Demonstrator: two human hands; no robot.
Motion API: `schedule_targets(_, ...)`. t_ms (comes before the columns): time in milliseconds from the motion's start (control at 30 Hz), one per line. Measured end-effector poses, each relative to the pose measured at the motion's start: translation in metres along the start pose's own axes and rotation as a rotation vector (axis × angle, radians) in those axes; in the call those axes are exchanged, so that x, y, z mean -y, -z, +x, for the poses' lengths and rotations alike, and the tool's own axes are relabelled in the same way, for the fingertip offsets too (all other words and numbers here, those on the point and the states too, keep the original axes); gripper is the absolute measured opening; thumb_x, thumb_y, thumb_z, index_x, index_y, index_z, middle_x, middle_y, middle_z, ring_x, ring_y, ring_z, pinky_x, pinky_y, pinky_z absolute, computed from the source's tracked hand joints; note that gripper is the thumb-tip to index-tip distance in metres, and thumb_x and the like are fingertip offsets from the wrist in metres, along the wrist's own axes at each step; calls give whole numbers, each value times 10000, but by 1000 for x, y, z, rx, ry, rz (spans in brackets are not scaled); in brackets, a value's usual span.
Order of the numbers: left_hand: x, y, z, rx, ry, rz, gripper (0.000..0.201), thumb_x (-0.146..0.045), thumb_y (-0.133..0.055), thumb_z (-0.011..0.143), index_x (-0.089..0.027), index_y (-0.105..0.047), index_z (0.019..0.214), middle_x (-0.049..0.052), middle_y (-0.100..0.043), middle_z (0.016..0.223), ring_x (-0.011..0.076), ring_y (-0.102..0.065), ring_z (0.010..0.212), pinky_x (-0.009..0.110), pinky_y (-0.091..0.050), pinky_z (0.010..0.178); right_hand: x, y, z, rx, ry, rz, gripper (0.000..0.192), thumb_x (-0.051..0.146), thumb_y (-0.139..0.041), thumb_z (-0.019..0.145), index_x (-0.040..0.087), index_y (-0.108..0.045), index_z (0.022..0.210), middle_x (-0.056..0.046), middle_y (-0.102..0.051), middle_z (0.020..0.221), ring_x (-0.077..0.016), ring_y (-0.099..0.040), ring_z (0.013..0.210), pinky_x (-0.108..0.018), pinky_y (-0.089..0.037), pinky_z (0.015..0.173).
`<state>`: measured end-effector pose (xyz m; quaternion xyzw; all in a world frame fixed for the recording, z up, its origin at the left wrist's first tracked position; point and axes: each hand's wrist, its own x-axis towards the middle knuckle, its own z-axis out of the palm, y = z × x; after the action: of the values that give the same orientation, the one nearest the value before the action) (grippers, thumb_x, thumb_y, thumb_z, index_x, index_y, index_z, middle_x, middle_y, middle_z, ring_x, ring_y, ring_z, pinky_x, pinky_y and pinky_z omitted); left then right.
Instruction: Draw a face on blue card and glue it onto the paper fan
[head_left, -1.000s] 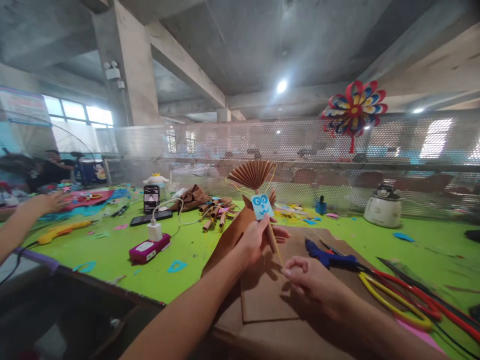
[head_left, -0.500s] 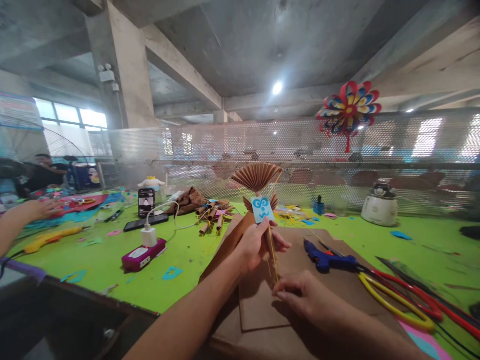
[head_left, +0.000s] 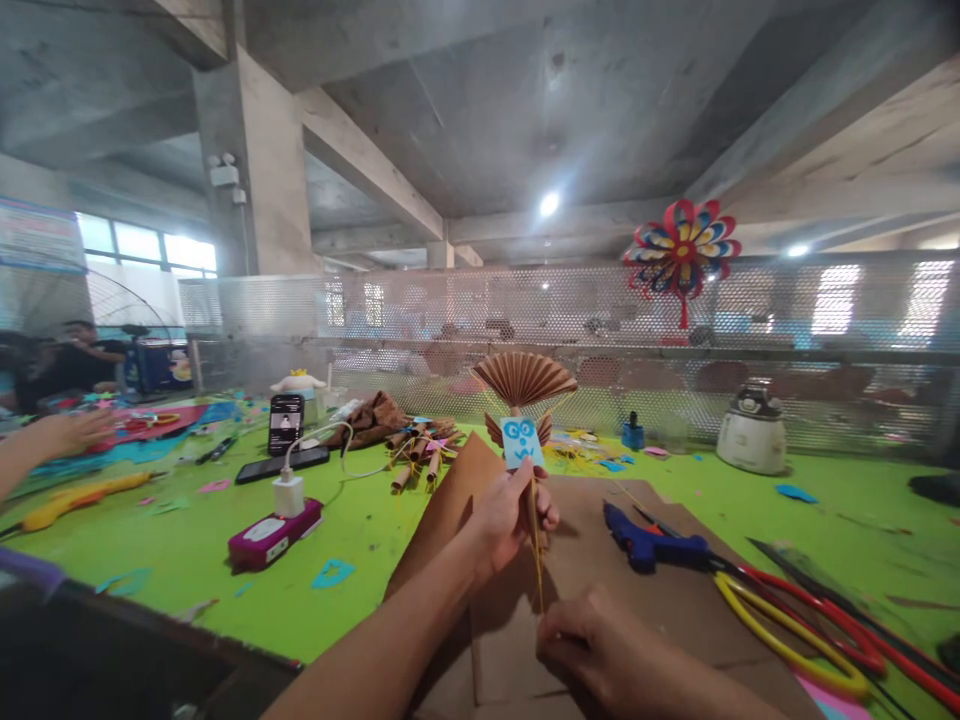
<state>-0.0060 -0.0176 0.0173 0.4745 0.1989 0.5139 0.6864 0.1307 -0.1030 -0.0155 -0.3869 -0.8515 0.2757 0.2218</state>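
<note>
Left hand (head_left: 508, 515) still clamps paper fan puppet (head_left: 523, 400) upright above brown cardboard (head_left: 660, 610), mid-table. Right hand (head_left: 592, 650) pinching yellow string (head_left: 537, 560), now pulled nearer and lower than before; string taut. Blue glue gun (head_left: 649, 540) just right.

Glue gun (head_left: 651, 543) lies on cardboard (head_left: 600, 600), right of power bank (head_left: 274, 532).

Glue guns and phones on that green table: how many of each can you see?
Glue guns: 2, blue glue gun and yellow glue gun
Phones: 2, upright phone and flat phone
Total: 4
</note>
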Motion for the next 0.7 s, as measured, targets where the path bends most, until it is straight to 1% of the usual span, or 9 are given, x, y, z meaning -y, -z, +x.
schedule_targets(100, -1, -1, 0, 4, -6, -11, 362, -520, -552, 874, -164, -508, 825, -54, -483, 501, 111, -507, 449, 212, -382, 477, -2, -1, -1, -12, -15, -70, 242, 226, -482, 851, 161, -651, 690, 19, -511, 578, -86, -371, 542, -211, -254, 504)
schedule_targets(167, -3, -1, 1, 8, -12, -18, 365, -521, -552, 875, -161, -511, 822, -57, -476, 497, 104, -495, 444, 207, -379, 472, -3, -2, -2, -22, -11, -70, 256, 244, -468, 870, 165, -673, 739, 6, -565, 613, -90, -413, 557, -210, -279, 522)
schedule_targets(267, -4, 0, 0, 16, 4, -27, 364, -508, -545, 884, -152, -526, 810, -47, -488, 491, 108, -513, 443, 205, -392, 463, -5, -3, -1, -50, 1, -19, 271, 268, -467, 880, 167, -693, 770, -18, -625, 670, -112, -477, 601, -223, -326, 566)
schedule_targets(367, -3, -1, -1, 24, 52, -43, 338, -462, -510, 915, -137, -547, 828, 0, -562, 518, 154, -593, 477, 223, -430, 448, -7, -2, 3, -115, 7, 107, 273, 305, -495, 867, 155, -714, 805, -35, -640, 712, -139, -515, 652, -247, -364, 610)
schedule_targets(433, -1, -2, -1, 13, 65, -71, 283, -392, -461, 950, -137, -547, 863, 45, -639, 589, 187, -657, 551, 257, -498, 509, -10, -1, 8, -191, -61, 266, 297, 342, -519, 848, 141, -727, 915, -18, -599, 644, -130, -489, 588, -252, -358, 570)
schedule_targets(500, 0, -3, 0, 1, 58, -106, 273, -351, -405, 976, -137, -542, 875, 72, -680, 639, 199, -689, 607, 289, -543, 589, -14, 0, 13, -267, -141, 413, 375, 385, -536, 830, 115, -714, 1020, 24, -499, 522, -103, -402, 484, -244, -305, 497)
schedule_targets(567, 1, -4, 3, -5, 44, -136, 276, -328, -374, 987, -139, -534, 864, 93, -704, 679, 205, -706, 646, 318, -563, 658, -18, 0, 17, -323, -177, 512, 445, 423, -558, 806, 81, -698, 1053, 46, -442, 465, -85, -343, 439, -237, -258, 460)
schedule_targets(633, 1, -5, 4, -5, 23, -160, 274, -319, -365, 992, -146, -524, 852, 99, -720, 714, 203, -716, 675, 338, -569, 713, -19, -1, 19, -356, -212, 596, 522, 455, -590, 774, 54, -668, 1099, 51, -448, 447, -73, -327, 413, -227, -229, 432)
schedule_targets(700, 1, -5, 5, 3, 5, -176, 268, -323, -365, 994, -153, -517, 854, 94, -729, 741, 198, -721, 694, 352, -570, 748, -20, -4, 20, -366, -261, 671, 628, 485, -618, 748, 51, -601, 1202, 60, -466, 442, -60, -306, 372, -211, -197, 397)
